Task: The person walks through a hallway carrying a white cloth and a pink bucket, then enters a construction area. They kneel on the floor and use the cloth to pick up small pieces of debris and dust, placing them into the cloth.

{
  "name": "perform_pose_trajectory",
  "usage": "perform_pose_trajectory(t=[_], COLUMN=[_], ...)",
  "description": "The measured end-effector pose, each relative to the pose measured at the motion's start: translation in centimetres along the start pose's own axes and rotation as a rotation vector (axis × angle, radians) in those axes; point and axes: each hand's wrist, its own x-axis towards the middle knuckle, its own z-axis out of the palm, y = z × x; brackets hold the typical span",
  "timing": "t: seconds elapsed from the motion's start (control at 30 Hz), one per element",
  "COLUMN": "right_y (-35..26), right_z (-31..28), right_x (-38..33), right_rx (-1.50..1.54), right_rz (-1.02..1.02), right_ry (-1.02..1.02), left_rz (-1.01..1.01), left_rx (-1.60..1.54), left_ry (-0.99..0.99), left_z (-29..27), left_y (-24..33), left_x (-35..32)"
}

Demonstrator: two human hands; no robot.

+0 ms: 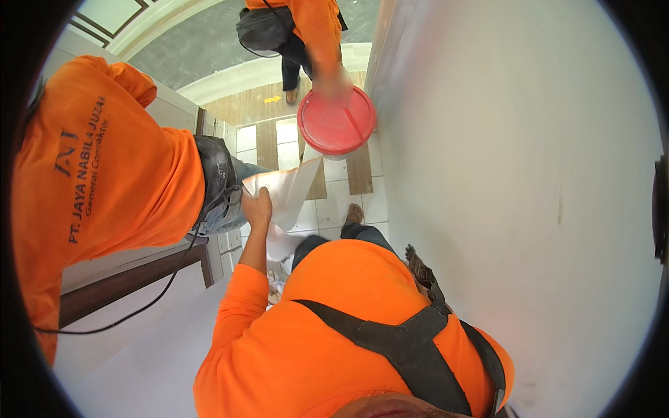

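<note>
My left hand (pixel 258 206) is closed on a thin white sheet (pixel 287 194), which looks like paper or plastic, with my thumb lying over its near edge. The sheet tilts upward to the right, and a lower part of it hangs beneath my hand. My right hand is out of sight; only the shoulder on that side shows. Beyond the sheet, a red round lid (pixel 336 120) sits on a bucket, whose side is mostly hidden. A co-worker's blurred hand (pixel 332 82) is at the lid's far edge.
A co-worker in an orange shirt (pixel 118 167) stands close on my left, a black cable (pixel 164 291) hanging beside them. Another person in orange (pixel 310 24) stands ahead. A pale wall (pixel 529 174) runs along my right. White tiles and wooden strips (pixel 360 174) cover the floor.
</note>
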Motion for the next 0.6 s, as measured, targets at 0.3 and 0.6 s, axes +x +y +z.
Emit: perform_pose_trajectory(t=[0.3, 0.6], right_y=[-8.1, -21.6], right_z=[-1.1, -4.0], right_x=[5.7, 12.3], right_rx=[0.128, 0.005], right_rz=[-0.037, -0.118], right_ry=[0.015, 0.080], left_rz=[-0.121, -0.367], left_rx=[-0.007, -0.212], left_ry=[-0.071, 0.119], left_z=[6.8, 15.4], left_y=[2.3, 6.0], left_x=[8.3, 25.3])
